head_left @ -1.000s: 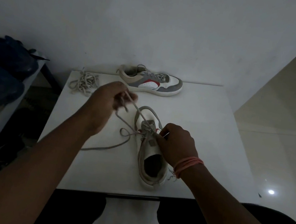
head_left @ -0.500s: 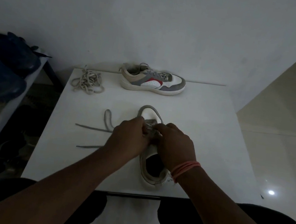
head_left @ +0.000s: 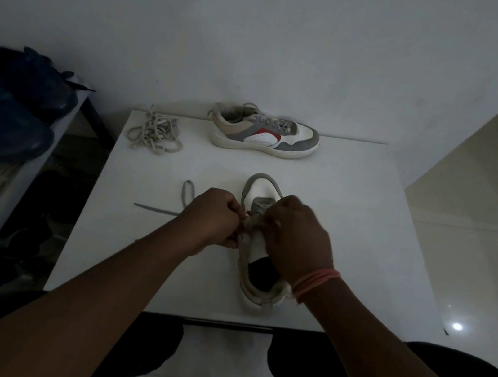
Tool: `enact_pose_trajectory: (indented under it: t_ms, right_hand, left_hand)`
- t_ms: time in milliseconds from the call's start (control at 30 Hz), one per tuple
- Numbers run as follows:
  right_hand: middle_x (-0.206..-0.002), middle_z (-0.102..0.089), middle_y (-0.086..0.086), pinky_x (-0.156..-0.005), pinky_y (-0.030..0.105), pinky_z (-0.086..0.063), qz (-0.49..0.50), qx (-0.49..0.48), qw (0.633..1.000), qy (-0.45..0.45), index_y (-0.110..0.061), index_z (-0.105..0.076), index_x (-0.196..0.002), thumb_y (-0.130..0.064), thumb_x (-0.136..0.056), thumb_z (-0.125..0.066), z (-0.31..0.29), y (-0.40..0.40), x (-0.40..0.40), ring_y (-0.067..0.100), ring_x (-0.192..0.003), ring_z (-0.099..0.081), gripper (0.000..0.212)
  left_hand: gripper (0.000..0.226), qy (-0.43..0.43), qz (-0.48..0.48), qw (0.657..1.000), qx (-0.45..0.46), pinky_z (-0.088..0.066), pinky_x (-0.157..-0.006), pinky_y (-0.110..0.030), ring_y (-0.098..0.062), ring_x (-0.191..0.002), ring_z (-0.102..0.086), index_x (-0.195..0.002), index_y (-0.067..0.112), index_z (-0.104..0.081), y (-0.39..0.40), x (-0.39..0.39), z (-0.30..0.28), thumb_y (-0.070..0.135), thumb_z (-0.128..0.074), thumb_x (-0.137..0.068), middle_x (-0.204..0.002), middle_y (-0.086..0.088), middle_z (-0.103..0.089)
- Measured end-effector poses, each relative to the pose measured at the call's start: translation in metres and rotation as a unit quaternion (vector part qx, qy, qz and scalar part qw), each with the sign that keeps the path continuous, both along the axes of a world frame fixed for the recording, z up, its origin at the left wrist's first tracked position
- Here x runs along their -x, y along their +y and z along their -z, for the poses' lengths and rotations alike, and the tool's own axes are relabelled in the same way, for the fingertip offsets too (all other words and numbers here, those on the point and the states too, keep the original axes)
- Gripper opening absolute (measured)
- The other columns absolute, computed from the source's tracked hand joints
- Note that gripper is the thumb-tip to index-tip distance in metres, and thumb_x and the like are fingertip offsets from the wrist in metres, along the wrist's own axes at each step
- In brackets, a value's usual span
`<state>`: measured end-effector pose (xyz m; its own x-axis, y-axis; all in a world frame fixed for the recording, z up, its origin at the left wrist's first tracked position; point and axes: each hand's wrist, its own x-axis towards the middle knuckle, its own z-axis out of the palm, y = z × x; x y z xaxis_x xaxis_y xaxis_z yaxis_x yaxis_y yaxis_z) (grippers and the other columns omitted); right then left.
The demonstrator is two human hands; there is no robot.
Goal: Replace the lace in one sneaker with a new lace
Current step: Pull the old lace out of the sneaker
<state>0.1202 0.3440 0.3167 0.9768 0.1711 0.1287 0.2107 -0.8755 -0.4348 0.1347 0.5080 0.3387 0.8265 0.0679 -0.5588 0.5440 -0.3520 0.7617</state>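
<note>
— Where is the sneaker [head_left: 255, 254] being laced?

— It is seen near the front edge of the white tabletop [head_left: 347, 236], toe pointed away, heel toward the person. A grey lace [head_left: 173, 205] is trailed off to its left across the tabletop.

— And the fingers?

— The left hand [head_left: 213, 220] is curled tight at the sneaker's left side; the lace appears to be pinched there, though the exact contact is hidden. The right hand [head_left: 295, 238] is laid over the eyelet area with fingers bent down onto the tongue and lacing — what is gripped cannot be told for certain.

— What else is seen?

— A second sneaker [head_left: 264, 132] is set on its sole at the far edge, and a bundled pale lace [head_left: 155, 134] is left at the far-left corner.
</note>
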Motion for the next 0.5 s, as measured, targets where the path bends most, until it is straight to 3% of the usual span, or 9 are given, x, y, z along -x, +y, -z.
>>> enact_pose_trajectory:
  t_ms: [67, 133, 200, 267, 367, 433, 500]
  right_hand:
    - [-0.098, -0.06, 0.002, -0.072, 0.03, -0.048, 0.136, -0.089, 0.987, 0.011, -0.018, -0.065, -0.087, -0.03, -0.091, -0.062, -0.003, -0.018, -0.012, 0.02, -0.084, -0.059, 0.013]
    - [-0.099, -0.062, 0.007, -0.076, 0.036, -0.053, 0.213, -0.085, 0.972, 0.039, -0.018, -0.063, -0.088, -0.032, -0.09, -0.061, -0.004, -0.036, -0.021, 0.023, -0.082, -0.061, 0.015]
    - [-0.107, -0.06, 0.009, -0.083, 0.037, -0.054, 0.186, -0.073, 0.98, 0.023, -0.018, -0.063, -0.099, -0.027, -0.091, -0.061, -0.005, -0.037, -0.019, 0.025, -0.089, -0.061, 0.012]
    - [-0.119, -0.056, 0.008, -0.09, 0.037, -0.05, 0.069, -0.063, 0.996, 0.009, -0.019, -0.064, -0.113, -0.022, -0.09, -0.062, -0.007, -0.022, -0.008, 0.026, -0.104, -0.057, 0.023]
    - [-0.123, -0.058, 0.003, -0.094, 0.042, -0.043, -0.051, 0.081, 0.995, 0.003, -0.023, -0.069, -0.111, -0.032, -0.091, -0.06, 0.0, 0.008, 0.006, 0.027, -0.114, -0.051, 0.023]
    - [-0.112, -0.062, 0.001, -0.089, 0.043, -0.042, -0.021, 0.123, 0.992, -0.015, -0.023, -0.071, -0.102, -0.032, -0.09, -0.061, 0.0, 0.007, 0.003, 0.028, -0.106, -0.056, 0.018]
    - [-0.1, -0.063, 0.002, -0.084, 0.043, -0.044, 0.09, 0.135, 0.986, -0.043, -0.022, -0.069, -0.093, -0.034, -0.088, -0.057, -0.007, -0.009, -0.007, 0.029, -0.095, -0.06, 0.018]
  left_hand:
    - [0.013, 0.012, -0.002, 1.0, 0.011, -0.064, -0.062, -0.04, -0.034, -0.077, -0.072, -0.084, 0.003, -0.062, -0.002, 0.001, -0.003, -0.008, -0.067, -0.088, -0.096, -0.028, -0.071]
    - [0.013, 0.025, -0.001, 0.999, 0.02, -0.063, -0.059, -0.037, -0.032, -0.075, -0.07, -0.085, 0.003, -0.061, -0.003, 0.002, -0.005, -0.008, -0.068, -0.089, -0.099, -0.029, -0.07]
    - [0.014, 0.027, 0.002, 0.999, 0.023, -0.063, -0.059, -0.036, -0.031, -0.073, -0.07, -0.084, 0.003, -0.062, -0.004, 0.002, -0.007, -0.009, -0.068, -0.088, -0.099, -0.029, -0.069]
    - [0.014, 0.024, 0.006, 0.999, 0.021, -0.064, -0.064, -0.04, -0.035, -0.079, -0.072, -0.083, 0.003, -0.063, -0.004, 0.002, -0.008, -0.009, -0.067, -0.089, -0.098, -0.029, -0.07]
    - [0.014, 0.018, 0.014, 1.0, 0.01, -0.064, -0.073, -0.047, -0.038, -0.087, -0.073, -0.084, 0.005, -0.065, -0.003, 0.002, -0.007, -0.008, -0.065, -0.089, -0.094, -0.025, -0.072]
    - [0.012, 0.02, 0.013, 1.0, 0.015, -0.064, -0.069, -0.043, -0.037, -0.085, -0.074, -0.086, 0.003, -0.065, -0.002, 0.002, -0.007, -0.008, -0.065, -0.09, -0.095, -0.026, -0.072]
    - [0.01, 0.024, 0.012, 0.999, 0.023, -0.064, -0.065, -0.04, -0.033, -0.079, -0.073, -0.089, 0.0, -0.064, -0.002, 0.002, -0.007, -0.01, -0.065, -0.089, -0.094, -0.026, -0.071]
